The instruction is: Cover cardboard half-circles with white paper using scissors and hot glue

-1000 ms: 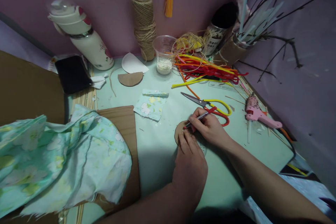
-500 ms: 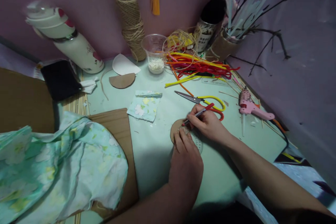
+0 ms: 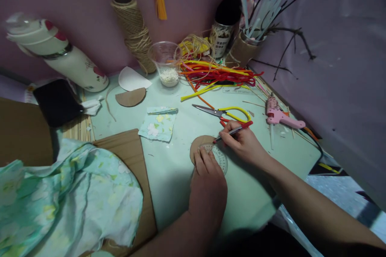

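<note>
My right hand (image 3: 241, 140) grips a red pen (image 3: 233, 131), its tip at the upper right edge of a round piece of brown cardboard (image 3: 197, 143). A clear protractor (image 3: 222, 160) overlaps the cardboard's right side. My left hand (image 3: 208, 176) lies with its fingertips on the protractor and cardboard, holding nothing between the fingers. Just above my right hand are scissors (image 3: 221, 112) with yellow and red handles. A small piece of floral cloth (image 3: 159, 124) lies to the upper left of the cardboard.
Floral fabric (image 3: 99, 192) drapes over cardboard (image 3: 135, 144) at left. Behind stand a bottle (image 3: 75, 68), twine roll (image 3: 135, 36), plastic cup (image 3: 169, 74) and a branch holder (image 3: 244, 50). Colourful pipe cleaners (image 3: 223, 74) lie at the back, a pink glue gun (image 3: 280, 116) at right.
The view has shifted, so most things appear farther left. My right hand and the pen tip have moved right relative to the cardboard, away from my left fingers, uncovering more of the protractor.
</note>
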